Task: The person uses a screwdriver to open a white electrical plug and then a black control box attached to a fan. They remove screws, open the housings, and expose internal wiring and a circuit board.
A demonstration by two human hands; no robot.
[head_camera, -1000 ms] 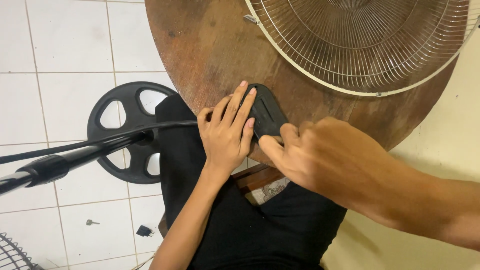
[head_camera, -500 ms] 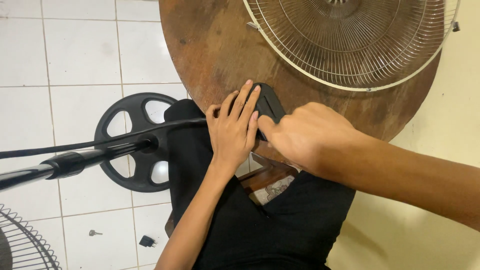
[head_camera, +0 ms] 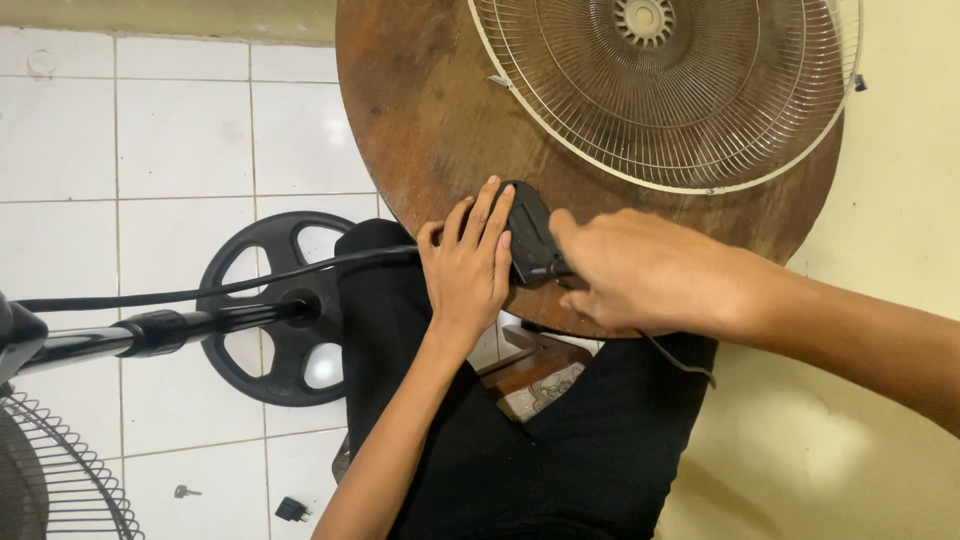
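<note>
A small black plastic housing [head_camera: 530,232] lies near the front edge of the round brown wooden table [head_camera: 420,120]. My left hand [head_camera: 470,265] rests flat beside it, fingers pressed against its left side. My right hand [head_camera: 650,272] reaches in from the right, and its fingertips pinch the housing's lower right edge. A black cable [head_camera: 250,282] runs from under my left hand off to the left. A thin wire [head_camera: 680,362] hangs below my right hand.
A cream wire fan grille [head_camera: 680,100] lies on the table's far side. On the white tiled floor stand a black round fan base [head_camera: 285,305] with its pole [head_camera: 150,332], a dark fan grille [head_camera: 50,480], a small key [head_camera: 186,491] and a black plug [head_camera: 292,510].
My right hand has slid to the right, uncovering more of the black housing. My left hand stays flat against it. The view has shifted slightly.
</note>
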